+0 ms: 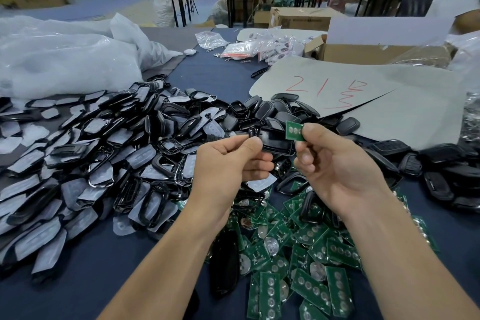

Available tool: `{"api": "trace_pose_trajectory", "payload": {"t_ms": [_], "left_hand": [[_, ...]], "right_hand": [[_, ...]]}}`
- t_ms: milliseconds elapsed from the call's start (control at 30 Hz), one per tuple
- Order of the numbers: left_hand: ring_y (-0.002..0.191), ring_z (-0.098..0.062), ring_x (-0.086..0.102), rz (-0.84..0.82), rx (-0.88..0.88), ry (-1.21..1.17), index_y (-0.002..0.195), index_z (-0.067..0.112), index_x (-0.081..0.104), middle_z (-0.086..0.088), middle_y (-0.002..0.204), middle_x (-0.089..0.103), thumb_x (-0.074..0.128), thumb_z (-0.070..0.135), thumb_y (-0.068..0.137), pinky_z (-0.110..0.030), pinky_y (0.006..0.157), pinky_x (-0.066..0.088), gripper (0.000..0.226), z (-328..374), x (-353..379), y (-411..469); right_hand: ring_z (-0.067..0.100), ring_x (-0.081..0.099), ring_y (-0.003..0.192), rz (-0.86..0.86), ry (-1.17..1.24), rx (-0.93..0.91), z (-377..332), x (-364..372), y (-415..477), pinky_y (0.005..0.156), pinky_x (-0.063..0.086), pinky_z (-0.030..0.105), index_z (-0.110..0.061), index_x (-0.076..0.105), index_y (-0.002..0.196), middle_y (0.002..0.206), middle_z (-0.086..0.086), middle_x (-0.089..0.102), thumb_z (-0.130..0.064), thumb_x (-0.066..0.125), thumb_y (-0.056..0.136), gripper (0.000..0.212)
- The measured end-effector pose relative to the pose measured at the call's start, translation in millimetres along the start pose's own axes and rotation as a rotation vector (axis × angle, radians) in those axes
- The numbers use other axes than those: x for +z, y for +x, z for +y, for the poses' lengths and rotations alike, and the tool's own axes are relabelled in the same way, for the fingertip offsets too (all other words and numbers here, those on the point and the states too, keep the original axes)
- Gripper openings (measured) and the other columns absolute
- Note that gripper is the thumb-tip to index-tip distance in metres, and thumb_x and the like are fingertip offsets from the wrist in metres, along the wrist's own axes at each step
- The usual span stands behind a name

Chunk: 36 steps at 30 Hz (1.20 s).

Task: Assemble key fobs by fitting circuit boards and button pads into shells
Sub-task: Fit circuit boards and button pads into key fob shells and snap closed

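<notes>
Your left hand (231,161) grips the shell (275,141); your right hand (335,163) pinches the circuit board (295,132) by its edge. Enter it tilted and it may jam.

Black shell half (275,141), cavity facing up, gripped in left hand (228,161). Green circuit board (294,131) with round contacts showing, pinched in right hand (335,163) at the shell's far right corner, not seated. Loose boards (298,254) heaped on desk (220,80) below. Frames with translucent button pads (104,163) heaped left, more shell halves (272,109) behind.
</notes>
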<state>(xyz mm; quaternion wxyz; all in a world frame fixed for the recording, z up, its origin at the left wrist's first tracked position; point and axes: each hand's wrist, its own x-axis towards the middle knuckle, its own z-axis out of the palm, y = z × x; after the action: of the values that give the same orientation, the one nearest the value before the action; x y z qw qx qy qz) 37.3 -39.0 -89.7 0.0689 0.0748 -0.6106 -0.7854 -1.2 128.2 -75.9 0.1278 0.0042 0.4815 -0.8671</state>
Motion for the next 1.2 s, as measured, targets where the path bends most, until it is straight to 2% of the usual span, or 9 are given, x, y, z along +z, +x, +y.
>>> {"api": "trace_pose_trajectory", "payload": {"t_ms": [167,367,500,667,733,800,867,1033,1200], "left_hand": [[0.061,-0.019,0.073,0.002,-0.014,-0.006,0.086,0.007,0.077,-0.015,0.076,0.077,0.070,0.008,0.097,-0.024,0.057,0.059,0.013,0.3,0.6,-0.1],[0.060,-0.018,0.073,0.013,0.000,-0.002,0.090,0.002,0.077,-0.014,0.074,0.077,0.071,0.015,0.097,-0.023,0.056,0.058,0.016,-0.8,0.7,1.0],[0.056,-0.018,0.071,0.010,0.005,-0.011,0.081,0.006,0.079,-0.014,0.070,0.074,0.074,0.029,0.088,-0.023,0.053,0.058,0.024,0.0,2.8,0.0],[0.057,-0.017,0.070,0.016,0.033,-0.009,0.077,0.011,0.082,-0.012,0.071,0.075,0.072,0.036,0.087,-0.023,0.055,0.058,0.028,0.4,1.8,-0.1],[0.068,-0.016,0.075,-0.019,0.071,0.057,0.089,0.016,0.083,-0.008,0.082,0.080,0.078,0.024,0.089,-0.023,0.062,0.059,0.009,-0.7,0.1,-1.2],[0.083,-0.013,0.078,-0.072,0.122,0.158,0.101,0.022,0.082,-0.002,0.092,0.082,0.078,0.003,0.088,-0.020,0.069,0.059,0.023,-2.1,-1.4,-2.1],[0.087,-0.013,0.078,-0.070,0.132,0.185,0.105,0.023,0.081,0.000,0.094,0.082,0.074,-0.002,0.088,-0.020,0.072,0.059,0.031,-2.4,-1.5,-1.5],[0.063,-0.015,0.074,0.017,0.082,0.105,0.096,0.026,0.079,-0.006,0.081,0.080,0.068,0.000,0.096,-0.023,0.060,0.060,0.028,-3.1,-0.7,2.2],[0.060,-0.015,0.072,0.008,0.054,0.081,0.105,0.017,0.078,-0.009,0.082,0.080,0.069,0.001,0.095,-0.023,0.059,0.059,0.021,-4.5,0.2,3.2]], "right_hand": [[0.010,0.047,0.047,0.058,-0.029,-0.022,0.6,1.2,0.4,0.044,0.036,0.019,-0.021,0.071,0.057,0.063,0.004,0.061,-0.017,0.073,0.069,0.013],[0.012,0.057,0.056,0.050,-0.148,-0.023,0.7,1.7,-1.5,0.052,0.040,0.021,-0.021,0.071,0.066,0.071,0.003,0.067,-0.017,0.074,0.068,0.005],[0.010,0.059,0.054,0.021,-0.201,0.004,3.0,3.4,-3.7,0.049,0.044,0.020,-0.014,0.067,0.080,0.069,0.002,0.070,-0.009,0.069,0.086,0.009],[0.014,0.064,0.054,0.105,-0.303,-0.084,7.4,9.4,-6.0,0.052,0.054,0.023,-0.010,0.070,0.081,0.068,0.007,0.071,-0.001,0.071,0.091,0.014],[0.016,0.065,0.054,0.174,-0.330,-0.152,11.5,12.9,-5.8,0.054,0.056,0.024,-0.009,0.071,0.079,0.070,0.010,0.073,0.002,0.073,0.090,0.015],[0.019,0.067,0.055,0.203,-0.341,-0.199,14.8,16.1,-5.8,0.055,0.057,0.024,-0.006,0.071,0.081,0.072,0.013,0.075,0.003,0.073,0.089,0.013],[0.020,0.069,0.056,0.222,-0.361,-0.230,16.4,16.7,-5.4,0.055,0.056,0.024,-0.007,0.072,0.080,0.072,0.013,0.076,0.002,0.073,0.089,0.013],[0.014,0.056,0.046,0.295,-0.412,-0.323,9.9,11.0,-3.4,0.045,0.043,0.018,-0.009,0.072,0.078,0.066,0.011,0.073,-0.001,0.074,0.088,0.013],[0.010,0.052,0.043,0.302,-0.314,-0.315,2.6,8.0,-3.1,0.042,0.039,0.017,-0.009,0.070,0.080,0.061,0.006,0.070,-0.001,0.072,0.090,0.013]]}}
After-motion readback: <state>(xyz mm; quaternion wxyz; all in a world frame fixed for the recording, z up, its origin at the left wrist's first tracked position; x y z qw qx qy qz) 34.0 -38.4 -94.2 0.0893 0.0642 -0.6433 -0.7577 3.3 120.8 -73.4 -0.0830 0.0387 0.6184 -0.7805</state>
